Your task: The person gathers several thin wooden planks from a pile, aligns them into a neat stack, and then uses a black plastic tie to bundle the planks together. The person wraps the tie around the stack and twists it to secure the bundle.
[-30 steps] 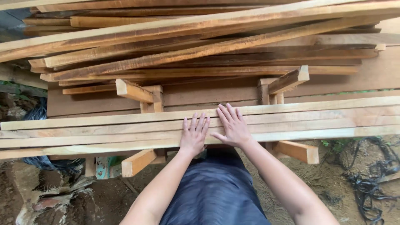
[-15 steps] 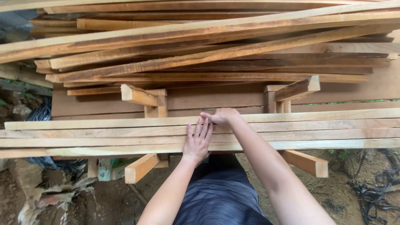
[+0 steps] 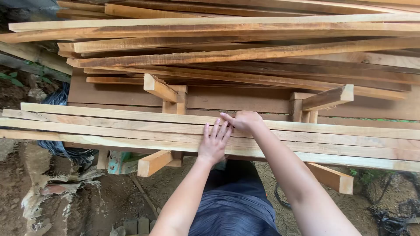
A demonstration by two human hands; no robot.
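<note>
The left hand [image 3: 213, 143] lies flat on the pale planks [image 3: 109, 126], fingers spread and straight, gripping nothing. Just beyond it, the right hand [image 3: 245, 120] is curled over the far edge of the farthest plank, fingers bent around the wood. These planks rest across two wooden trestles [image 3: 164, 94], with long ends hanging free on both sides. If one hand pulls unevenly, a plank can swing and slide off a trestle, I think. Rough edges can give splinters. Behind, the big lumber stack [image 3: 245, 52] lies loosely crossed and may shift if bumped.
</note>
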